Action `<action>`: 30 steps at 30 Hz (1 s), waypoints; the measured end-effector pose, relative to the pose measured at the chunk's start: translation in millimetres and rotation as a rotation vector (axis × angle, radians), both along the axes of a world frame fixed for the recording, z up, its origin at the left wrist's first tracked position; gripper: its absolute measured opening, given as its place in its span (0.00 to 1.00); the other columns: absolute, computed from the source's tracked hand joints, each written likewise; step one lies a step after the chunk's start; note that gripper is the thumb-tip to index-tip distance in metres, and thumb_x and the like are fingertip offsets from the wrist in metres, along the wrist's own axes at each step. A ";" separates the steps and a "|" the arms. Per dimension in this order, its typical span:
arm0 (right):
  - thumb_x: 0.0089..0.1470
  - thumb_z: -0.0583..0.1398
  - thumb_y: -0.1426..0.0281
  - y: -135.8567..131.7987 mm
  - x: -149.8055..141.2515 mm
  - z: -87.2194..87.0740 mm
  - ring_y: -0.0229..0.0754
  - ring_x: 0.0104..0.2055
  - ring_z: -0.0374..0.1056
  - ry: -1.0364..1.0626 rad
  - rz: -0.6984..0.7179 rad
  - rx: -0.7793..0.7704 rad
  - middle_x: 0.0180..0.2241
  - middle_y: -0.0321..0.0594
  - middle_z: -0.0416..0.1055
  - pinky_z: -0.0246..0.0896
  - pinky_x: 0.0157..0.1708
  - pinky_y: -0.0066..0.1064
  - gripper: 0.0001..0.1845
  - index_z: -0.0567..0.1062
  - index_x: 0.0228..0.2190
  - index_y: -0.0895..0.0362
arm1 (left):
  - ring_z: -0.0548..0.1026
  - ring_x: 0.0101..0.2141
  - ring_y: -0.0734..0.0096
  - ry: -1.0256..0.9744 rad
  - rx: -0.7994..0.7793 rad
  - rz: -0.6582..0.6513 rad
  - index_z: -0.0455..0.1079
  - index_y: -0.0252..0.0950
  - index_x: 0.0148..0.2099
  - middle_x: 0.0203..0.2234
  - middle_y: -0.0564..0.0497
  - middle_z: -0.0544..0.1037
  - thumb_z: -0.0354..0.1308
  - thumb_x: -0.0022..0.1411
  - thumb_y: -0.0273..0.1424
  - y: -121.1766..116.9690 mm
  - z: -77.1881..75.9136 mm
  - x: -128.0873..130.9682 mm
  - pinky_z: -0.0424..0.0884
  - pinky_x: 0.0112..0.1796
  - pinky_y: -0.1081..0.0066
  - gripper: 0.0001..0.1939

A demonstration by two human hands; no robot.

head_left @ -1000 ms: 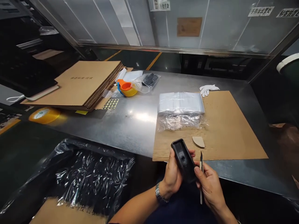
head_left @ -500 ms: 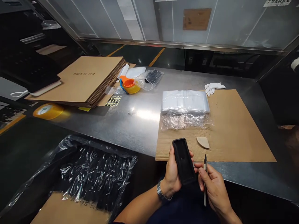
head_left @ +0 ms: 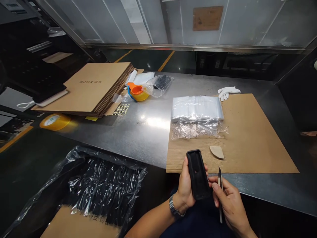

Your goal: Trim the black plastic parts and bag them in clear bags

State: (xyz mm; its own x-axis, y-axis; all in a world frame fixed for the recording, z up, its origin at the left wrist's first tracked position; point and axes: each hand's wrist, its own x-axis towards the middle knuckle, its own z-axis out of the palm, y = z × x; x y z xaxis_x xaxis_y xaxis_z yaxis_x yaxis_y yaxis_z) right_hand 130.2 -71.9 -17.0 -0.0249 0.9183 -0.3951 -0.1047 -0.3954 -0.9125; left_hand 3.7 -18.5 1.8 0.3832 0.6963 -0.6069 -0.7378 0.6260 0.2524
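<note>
Nearest the camera, the left hand (head_left: 186, 188) is closed around a black oblong tray part (head_left: 197, 174), held upright over the near table edge with its hollow side showing, while the right hand (head_left: 229, 205) pinches a slim craft knife (head_left: 220, 191) just beside it, blade up. Beyond lie a cardboard sheet (head_left: 247, 138), a tan wedge-shaped piece (head_left: 217, 151) and stacked clear bags (head_left: 196, 108). Farthest, a white glove (head_left: 228, 92) rests on the steel table (head_left: 138, 132).
</note>
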 end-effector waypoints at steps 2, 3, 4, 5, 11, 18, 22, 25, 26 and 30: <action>0.53 0.58 0.56 0.2 -0.1 0.9 0.29 0.16 0.54 -0.004 0.002 -0.002 0.20 0.30 0.63 0.50 0.18 0.23 0.17 0.70 0.38 0.56 | 0.71 0.20 0.73 -0.009 -0.008 -0.006 0.72 0.28 0.27 0.19 0.48 0.70 0.36 0.62 0.51 0.5 0.1 0.8 0.71 0.22 0.73 0.35; 0.53 0.58 0.56 0.2 -0.1 1.4 0.29 0.16 0.54 -0.007 0.000 -0.002 0.20 0.30 0.63 0.50 0.18 0.23 0.17 0.70 0.38 0.56 | 0.71 0.20 0.73 -0.012 -0.010 -0.012 0.72 0.28 0.27 0.19 0.48 0.70 0.36 0.62 0.50 0.7 0.1 1.1 0.71 0.23 0.73 0.34; 0.53 0.58 0.56 0.2 0.1 1.8 0.29 0.16 0.54 -0.009 -0.002 -0.002 0.19 0.30 0.63 0.50 0.18 0.23 0.17 0.71 0.38 0.56 | 0.71 0.20 0.73 -0.013 -0.013 -0.017 0.72 0.28 0.27 0.19 0.48 0.70 0.37 0.63 0.49 0.8 0.0 1.3 0.71 0.23 0.73 0.33; 0.53 0.58 0.56 0.2 0.3 2.2 0.29 0.16 0.54 -0.010 -0.002 0.000 0.19 0.30 0.63 0.50 0.18 0.23 0.17 0.71 0.38 0.57 | 0.71 0.20 0.73 -0.012 -0.016 -0.020 0.71 0.28 0.27 0.18 0.48 0.70 0.37 0.63 0.49 0.9 -0.2 1.6 0.71 0.23 0.73 0.33; 0.53 0.58 0.56 -1.1 1.9 3.2 0.30 0.16 0.54 -0.004 -0.009 0.001 0.19 0.31 0.64 0.49 0.17 0.23 0.17 0.71 0.37 0.57 | 0.71 0.20 0.72 -0.004 -0.052 -0.025 0.71 0.30 0.27 0.18 0.49 0.70 0.39 0.62 0.49 0.6 -0.5 2.5 0.71 0.23 0.72 0.31; 0.53 0.57 0.56 2.0 7.5 1.4 0.30 0.17 0.56 -0.079 -0.039 0.014 0.30 0.39 0.71 0.54 0.19 0.26 0.19 0.71 0.39 0.58 | 0.71 0.22 0.74 -0.025 -0.032 0.026 0.71 0.30 0.28 0.23 0.47 0.73 0.42 0.61 0.50 2.0 1.1 1.7 0.70 0.27 0.74 0.29; 0.56 0.55 0.56 6.5 18.9 -0.9 0.32 0.20 0.57 -0.194 -0.067 0.045 0.32 0.39 0.71 0.56 0.22 0.27 0.19 0.70 0.42 0.57 | 0.71 0.22 0.75 0.007 -0.018 0.038 0.71 0.30 0.34 0.23 0.48 0.73 0.43 0.62 0.48 3.8 -0.2 1.1 0.69 0.28 0.76 0.26; 0.58 0.51 0.54 14.4 33.5 -1.6 0.35 0.21 0.58 -0.405 -0.108 0.078 0.30 0.39 0.71 0.57 0.24 0.28 0.21 0.69 0.44 0.56 | 0.71 0.22 0.75 0.003 -0.024 0.042 0.68 0.33 0.46 0.24 0.49 0.73 0.43 0.63 0.47 5.2 -1.3 0.8 0.68 0.27 0.76 0.24; 0.58 0.50 0.54 17.9 39.2 -1.7 0.36 0.22 0.59 -0.498 -0.123 0.088 0.30 0.39 0.71 0.57 0.25 0.28 0.22 0.70 0.44 0.56 | 0.71 0.22 0.75 -0.002 -0.021 0.040 0.66 0.34 0.49 0.24 0.49 0.73 0.43 0.63 0.47 5.5 -1.6 0.6 0.68 0.27 0.76 0.24; 0.58 0.47 0.53 33.2 62.1 -4.7 0.43 0.30 0.66 -0.863 -0.154 0.144 0.34 0.43 0.74 0.59 0.31 0.32 0.24 0.72 0.42 0.55 | 0.71 0.23 0.75 -0.019 0.027 0.027 0.63 0.34 0.52 0.24 0.49 0.73 0.43 0.63 0.46 6.3 -2.6 -0.2 0.67 0.27 0.77 0.25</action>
